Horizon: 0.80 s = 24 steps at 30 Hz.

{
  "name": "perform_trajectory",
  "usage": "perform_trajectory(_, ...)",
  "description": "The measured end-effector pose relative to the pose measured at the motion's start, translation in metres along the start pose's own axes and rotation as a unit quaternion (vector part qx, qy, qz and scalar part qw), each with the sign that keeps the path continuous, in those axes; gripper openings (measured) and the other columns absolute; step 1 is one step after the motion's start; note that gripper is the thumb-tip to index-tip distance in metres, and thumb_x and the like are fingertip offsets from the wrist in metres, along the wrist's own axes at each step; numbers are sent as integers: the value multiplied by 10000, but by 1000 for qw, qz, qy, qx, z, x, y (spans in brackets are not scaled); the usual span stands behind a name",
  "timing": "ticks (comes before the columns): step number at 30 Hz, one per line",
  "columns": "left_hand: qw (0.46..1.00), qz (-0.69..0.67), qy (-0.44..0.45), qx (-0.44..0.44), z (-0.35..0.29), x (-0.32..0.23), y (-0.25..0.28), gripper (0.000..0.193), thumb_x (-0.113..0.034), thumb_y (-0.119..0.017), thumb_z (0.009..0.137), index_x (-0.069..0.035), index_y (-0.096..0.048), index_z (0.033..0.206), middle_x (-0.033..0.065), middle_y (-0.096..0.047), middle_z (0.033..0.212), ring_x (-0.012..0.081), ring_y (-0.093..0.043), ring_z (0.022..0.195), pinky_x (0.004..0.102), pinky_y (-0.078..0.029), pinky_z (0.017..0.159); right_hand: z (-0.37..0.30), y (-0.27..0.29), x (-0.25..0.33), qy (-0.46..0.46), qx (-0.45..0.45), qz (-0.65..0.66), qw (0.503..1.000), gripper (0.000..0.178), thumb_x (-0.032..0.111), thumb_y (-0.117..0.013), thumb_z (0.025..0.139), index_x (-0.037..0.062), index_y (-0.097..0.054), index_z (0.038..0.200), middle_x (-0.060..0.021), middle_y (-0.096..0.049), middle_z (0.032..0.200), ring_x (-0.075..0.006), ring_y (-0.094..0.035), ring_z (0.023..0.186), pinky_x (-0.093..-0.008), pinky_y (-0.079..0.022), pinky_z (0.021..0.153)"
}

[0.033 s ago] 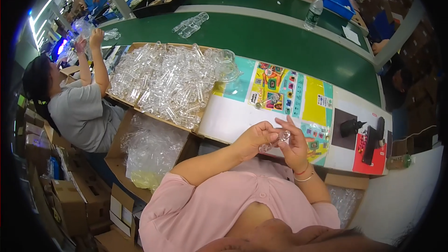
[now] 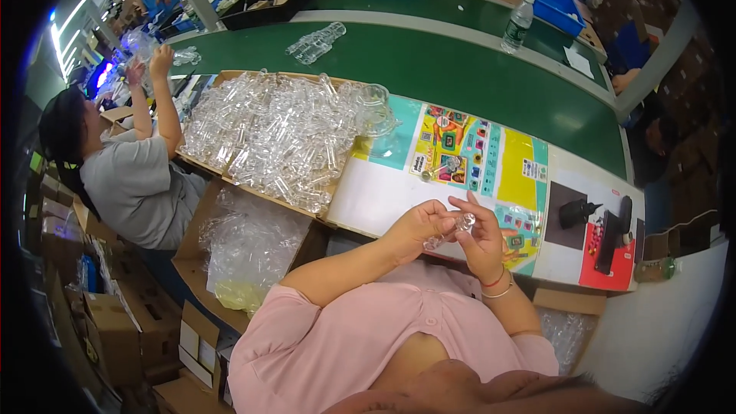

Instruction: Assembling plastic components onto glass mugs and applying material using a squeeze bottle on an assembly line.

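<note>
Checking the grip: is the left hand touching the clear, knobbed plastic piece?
Touching: the head view shows the left hand gripping the clear piece, thumb against it.

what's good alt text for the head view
A person in a pale pink top pinches a small, transparent, rounded piece between bare left hand and right hand. To their left, a shallow brown cardboard tray is heaped with transparent pieces, near a grey-shirted co-worker and a long green surface.
</note>
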<state>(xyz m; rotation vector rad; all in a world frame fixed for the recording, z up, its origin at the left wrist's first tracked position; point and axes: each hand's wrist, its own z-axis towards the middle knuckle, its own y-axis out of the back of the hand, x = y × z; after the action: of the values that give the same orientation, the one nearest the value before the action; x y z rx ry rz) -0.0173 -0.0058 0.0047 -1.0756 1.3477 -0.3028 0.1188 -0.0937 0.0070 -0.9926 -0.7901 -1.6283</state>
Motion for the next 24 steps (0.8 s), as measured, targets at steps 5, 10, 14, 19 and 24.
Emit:
perform_trajectory(5, 617, 631, -384, -272, 2, -54, 34, 854, -248, -810, 578, 4, -342, 1246, 203, -304, 1327, 323, -283, 1252, 420, -238, 1030, 0, 0, -8, -80, -120, 11, 990, 348, 122, -466, 881, -17, -406, 1195, -141, -508, 1119, -232, -491, 1071, -347, -316, 977)
perform_trajectory(10, 472, 732, -318, -374, 28, -117, 70, 878, -329, -809, 545, 5, -379, 1234, 223, -293, 1346, 369, -214, 1290, 501, -149, 1046, -7, 5, -1, -110, -176, 104, 973, 309, 128, -467, 886, -3, -392, 1155, -147, -552, 1002, -207, -570, 875, -319, -427, 850)
perform_trajectory(14, 498, 784, -223, -296, 42, -119, 70, 700, -318, -789, 572, -26, -488, 1133, 201, -452, 1207, 343, -306, 1250, 495, -175, 1039, -3, -4, -2, -112, -181, 80, 974, 335, 113, -486, 877, 22, -357, 1173, -153, -584, 902, -213, -584, 796, -325, -463, 783)
perform_trajectory(19, 702, 619, -291, -197, -4, -121, 15, 648, -218, -752, 632, -54, -462, 1188, 133, -520, 1131, 252, -513, 1061, 358, -402, 927, -2, 4, -2, -57, -215, 103, 969, 344, 102, -493, 869, 38, -370, 1183, -164, -590, 889, -207, -579, 767, -319, -471, 750)
perform_trajectory(24, 982, 168, -75, 31, -74, -76, 24, 788, -212, -770, 648, -20, -343, 1282, 80, -482, 1222, 199, -480, 1126, 353, -370, 971, -9, 2, 17, -60, -171, 122, 976, 389, 146, -568, 841, 22, -391, 1164, -168, -597, 888, -193, -595, 727, -304, -499, 701)
